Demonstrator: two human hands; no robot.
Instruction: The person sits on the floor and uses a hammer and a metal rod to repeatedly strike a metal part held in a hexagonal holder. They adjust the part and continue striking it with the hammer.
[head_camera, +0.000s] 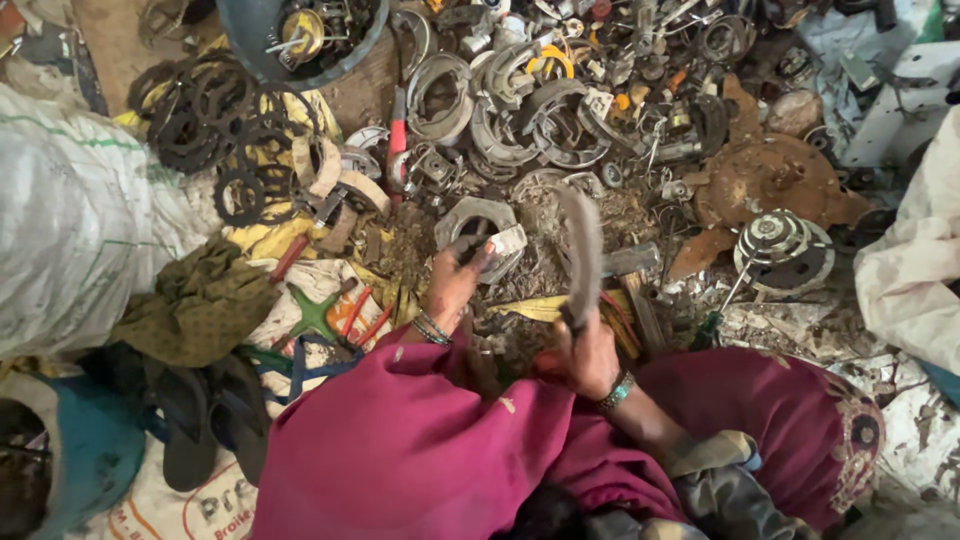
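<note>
Left hand steadies a curved metal part, right hand swings a blurred tool over it.

At 9 o'clock: white woven sack (70, 230), olive cloth (200, 300), heap of black rubber rings (210, 120) at 10. Left hand (455, 285), fingers clenched round the grey curved metal part (490, 240), pinned on the dirt floor (520, 340) at centre. Right hand (588, 355), fingers gripping a long dull tool (582, 250), motion-blurred, kind unclear, raised just right of the part. Judgement: keep the left fingers off the strike line and the part flat before each blow. At 12–1: arc-shaped bare steel shoes (540, 120); rusty brown disc (770, 180) and shiny ribbed round plate (782, 250) at 2–3.
</note>
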